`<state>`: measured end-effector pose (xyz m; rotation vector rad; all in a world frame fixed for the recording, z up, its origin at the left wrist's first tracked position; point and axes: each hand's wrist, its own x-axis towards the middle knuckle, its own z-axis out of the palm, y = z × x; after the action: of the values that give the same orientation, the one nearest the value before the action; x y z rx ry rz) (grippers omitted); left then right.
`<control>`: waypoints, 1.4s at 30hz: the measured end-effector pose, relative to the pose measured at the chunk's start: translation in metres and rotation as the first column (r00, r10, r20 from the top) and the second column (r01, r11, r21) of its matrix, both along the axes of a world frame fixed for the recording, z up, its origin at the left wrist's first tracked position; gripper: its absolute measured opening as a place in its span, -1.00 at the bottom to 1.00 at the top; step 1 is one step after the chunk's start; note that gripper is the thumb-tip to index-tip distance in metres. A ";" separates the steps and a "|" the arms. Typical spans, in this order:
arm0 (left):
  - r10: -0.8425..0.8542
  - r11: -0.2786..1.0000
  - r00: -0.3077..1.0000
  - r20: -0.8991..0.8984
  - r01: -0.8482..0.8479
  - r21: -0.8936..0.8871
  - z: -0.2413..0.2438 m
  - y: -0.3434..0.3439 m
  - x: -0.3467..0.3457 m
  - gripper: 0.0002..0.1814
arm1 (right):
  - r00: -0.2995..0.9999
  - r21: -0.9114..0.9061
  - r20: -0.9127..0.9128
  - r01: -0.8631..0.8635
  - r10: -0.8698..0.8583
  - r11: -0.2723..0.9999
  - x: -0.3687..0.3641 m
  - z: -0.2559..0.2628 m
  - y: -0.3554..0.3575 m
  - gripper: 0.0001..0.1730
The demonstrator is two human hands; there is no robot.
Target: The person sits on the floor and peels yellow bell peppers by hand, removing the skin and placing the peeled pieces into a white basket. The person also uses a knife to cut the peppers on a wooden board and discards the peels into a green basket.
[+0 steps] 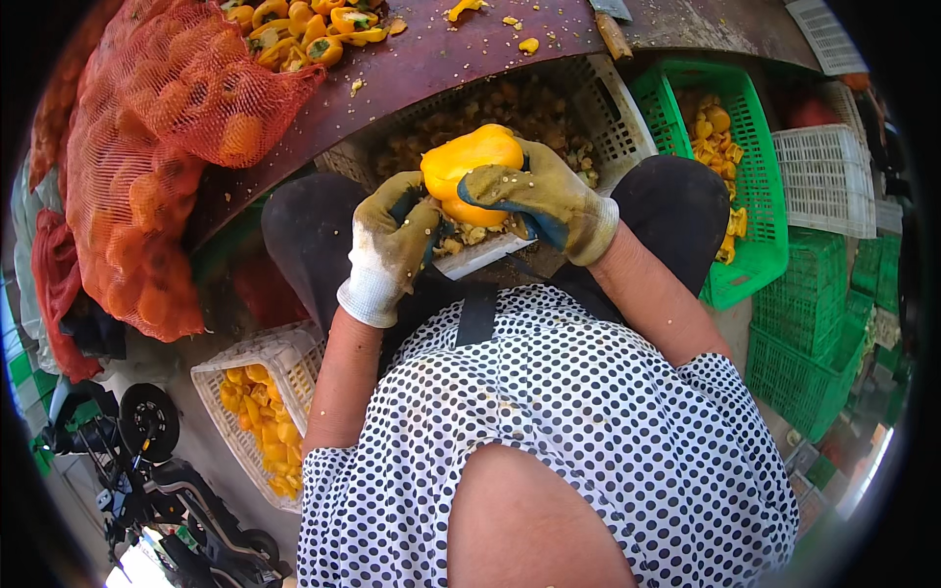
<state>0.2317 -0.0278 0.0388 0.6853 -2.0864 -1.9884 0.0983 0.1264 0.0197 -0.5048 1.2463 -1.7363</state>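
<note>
A yellow bell pepper (470,173) is held above a white plastic crate (625,110) containing pepper cores and seeds. My right hand (540,195), in a soiled work glove with blue on the palm side, grips the pepper from its right, the thumb across its front. My left hand (401,231), in a matching glove, is at the pepper's lower left side; its fingertips are partly hidden, and whether it grips the pepper or only touches it I cannot tell.
Red mesh sacks of peppers (147,162) lean at the left of a dark red table (412,66). Pepper pieces (316,33) and a wooden-handled blade (614,33) lie on it. A green crate (764,184) stands right, a white crate of yellow peppers (213,389) lower left.
</note>
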 end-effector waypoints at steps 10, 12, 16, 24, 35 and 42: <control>0.027 0.978 0.989 -0.145 0.004 0.208 -0.073 -0.004 0.008 -0.82 | 0.962 0.035 -0.016 -0.273 0.274 0.961 0.009 0.046 0.014 -0.49; 0.029 0.969 0.990 -0.141 0.007 0.248 -0.058 0.003 0.000 -0.77 | 0.982 -0.025 0.071 -0.175 0.176 0.984 0.007 0.050 0.010 -0.52; 0.014 0.766 0.986 0.167 -0.118 0.632 -0.037 0.021 -0.017 -0.69 | 0.977 0.110 0.113 0.168 -0.181 0.980 0.001 0.057 -0.010 -0.58; -0.061 0.376 0.957 0.284 -0.242 0.895 -0.167 0.023 0.003 -0.65 | 0.582 0.011 -0.705 -0.562 0.405 0.827 0.116 0.109 -0.161 -0.43; -0.003 0.966 1.000 -0.028 -0.004 -0.258 -0.043 -0.078 -0.028 -0.75 | 0.897 -0.297 -0.436 -0.220 0.074 0.929 0.029 0.083 -0.103 -0.78; 0.253 0.301 0.957 0.140 0.060 -0.952 0.016 -0.158 -0.202 -0.33 | 0.933 0.345 -0.274 0.322 -0.234 0.882 -0.073 0.011 0.023 -0.74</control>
<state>0.0293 -0.1862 0.0553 0.7514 -2.7206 -0.2388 0.0257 0.1491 0.0310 -0.3002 1.8541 -1.6346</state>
